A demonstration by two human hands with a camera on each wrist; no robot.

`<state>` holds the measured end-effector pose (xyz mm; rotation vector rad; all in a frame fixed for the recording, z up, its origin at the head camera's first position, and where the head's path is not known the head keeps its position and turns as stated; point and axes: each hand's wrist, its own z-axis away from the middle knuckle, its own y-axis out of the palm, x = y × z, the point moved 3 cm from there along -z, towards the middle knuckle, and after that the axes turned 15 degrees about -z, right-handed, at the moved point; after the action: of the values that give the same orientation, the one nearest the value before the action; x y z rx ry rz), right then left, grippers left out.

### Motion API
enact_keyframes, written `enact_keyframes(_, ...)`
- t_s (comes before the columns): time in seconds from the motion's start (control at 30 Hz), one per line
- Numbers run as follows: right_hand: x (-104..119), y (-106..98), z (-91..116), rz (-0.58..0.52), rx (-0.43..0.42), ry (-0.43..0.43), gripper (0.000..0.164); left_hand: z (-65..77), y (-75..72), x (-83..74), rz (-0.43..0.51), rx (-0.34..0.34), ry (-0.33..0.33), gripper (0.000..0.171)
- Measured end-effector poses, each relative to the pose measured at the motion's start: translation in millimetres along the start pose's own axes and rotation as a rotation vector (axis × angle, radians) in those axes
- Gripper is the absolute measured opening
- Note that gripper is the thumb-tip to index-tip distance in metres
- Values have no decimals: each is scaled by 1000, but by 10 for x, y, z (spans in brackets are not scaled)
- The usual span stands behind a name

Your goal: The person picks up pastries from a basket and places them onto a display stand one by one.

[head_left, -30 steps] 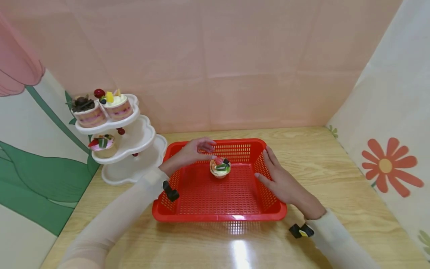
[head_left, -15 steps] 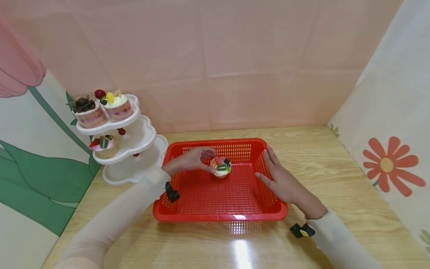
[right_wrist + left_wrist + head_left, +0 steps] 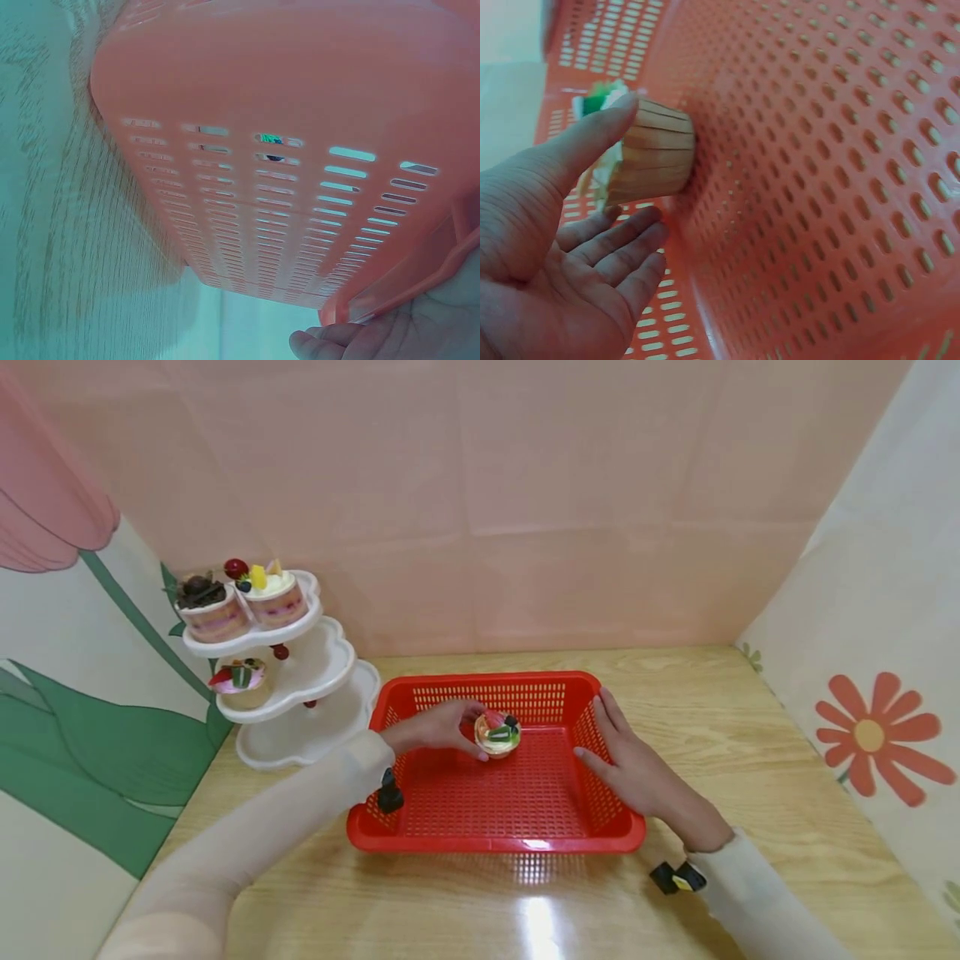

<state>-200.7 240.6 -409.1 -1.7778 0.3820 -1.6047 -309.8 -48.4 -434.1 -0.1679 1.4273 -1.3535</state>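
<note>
A cupcake topped with cream and fruit pieces stands inside the red plastic basket. My left hand reaches in from the left, thumb and fingers spread about the cupcake's left side. In the left wrist view the thumb overlaps the pleated cup of the cupcake, while the other fingers lie just below it, nearly straight; whether they touch it is hard to tell. My right hand rests on the basket's right rim, fingers straight along it and thumb extended over the inside. In the right wrist view its fingertips show beside the outer wall.
At the left stands a white three-tier stand. Its top tier carries a chocolate-topped cake cup and a fruit-topped cake cup; another cupcake sits on the middle tier. Behind the wooden table rises a pink backdrop.
My left hand has lowered and moved in beside the cupcake, its fingers closer around it. The right hand stays on the basket rim. The whole view shifts slightly.
</note>
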Motion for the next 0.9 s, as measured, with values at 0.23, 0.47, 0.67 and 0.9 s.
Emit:
enact_keyframes(0.23,-12,5,-3,2,4,4,88,-35,57,-19,-16,20,2,72)
enact_keyframes(0.47,-36,24,-18,12,5,-7,88,-74,96,2,-22,21,-26,77)
enact_keyframes(0.67,-24,10,-16,1,0,-4,88,-81,99,-14,11,19,-44,72)
enact_keyframes(0.9,-28,9,-22,-1,3,-8,88,-86,108,0,32,13,-29,65)
